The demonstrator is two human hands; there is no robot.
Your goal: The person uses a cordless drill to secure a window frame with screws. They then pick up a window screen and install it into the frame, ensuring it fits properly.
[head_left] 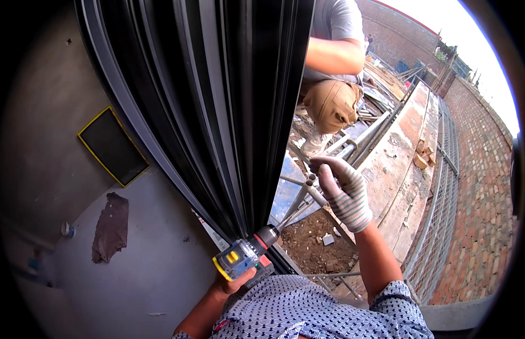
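Observation:
My left hand (235,282), bare, is wrapped round the grip of a cordless drill (240,259) with a blue-grey and yellow body. Its black chuck (267,233) and thin bit point up and to the right, beside the lower end of a dark metal window or door frame (240,113). My right hand (348,195), in a striped knitted glove, is raised right of the frame, apart from the drill. Its fingers are bent toward the thumb, nearly meeting it; anything between them is too small to make out.
Outside, a person in a grey shirt and tan trousers (333,104) crouches beyond the frame. Scaffold tubes (307,195), planks (406,152) with brick pieces (424,153), and a wire mesh panel (440,209) run along a brick wall (477,186). Indoors, a brown cloth (111,229) lies on the floor.

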